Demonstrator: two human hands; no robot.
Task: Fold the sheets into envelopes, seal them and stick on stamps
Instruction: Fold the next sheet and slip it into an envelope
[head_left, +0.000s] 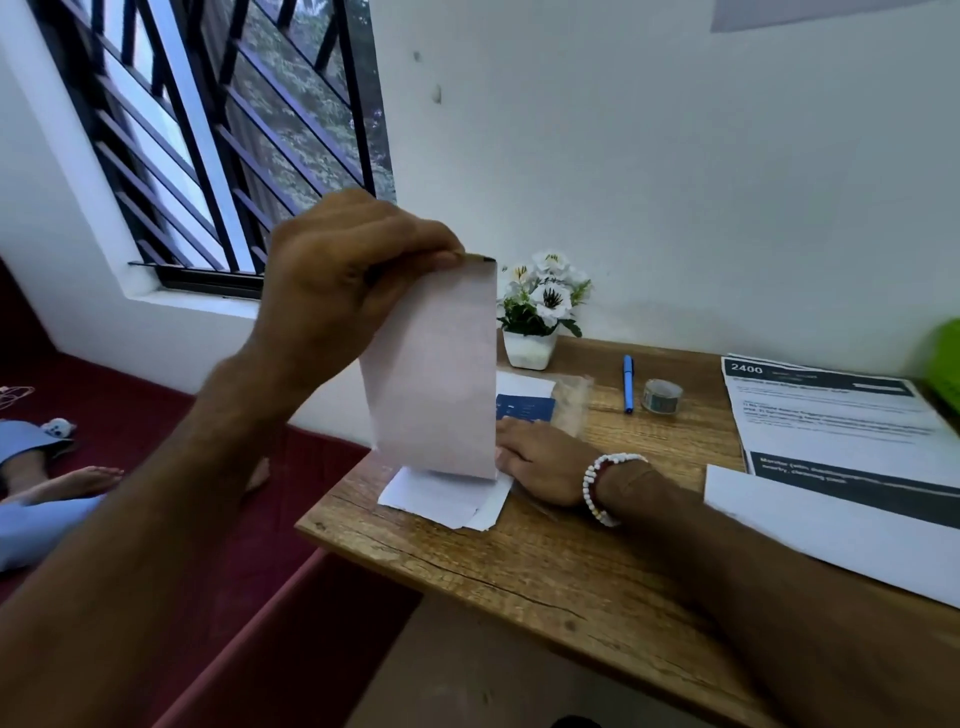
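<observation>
One folded sheet (436, 384) hangs upright over the desk's (519, 561) left edge, pinched at its top by the left hand (358, 275). The right hand (540, 460) lies flat and relaxed by the folded papers (441, 499) below, fingertips hidden. It is probably best to lower the sheet squarely and crease it flat before sealing. The tape roll (662, 396) sits near the back edge. Bare wood lies toward the front edge, and the papers sit close to the left drop.

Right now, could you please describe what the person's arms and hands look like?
Both forearms are bare, with no sleeves in view. The right hand has a bracelet of small white beads at the wrist, with a reddish thread beside it. The left hand shows no ring, watch or band.
</observation>
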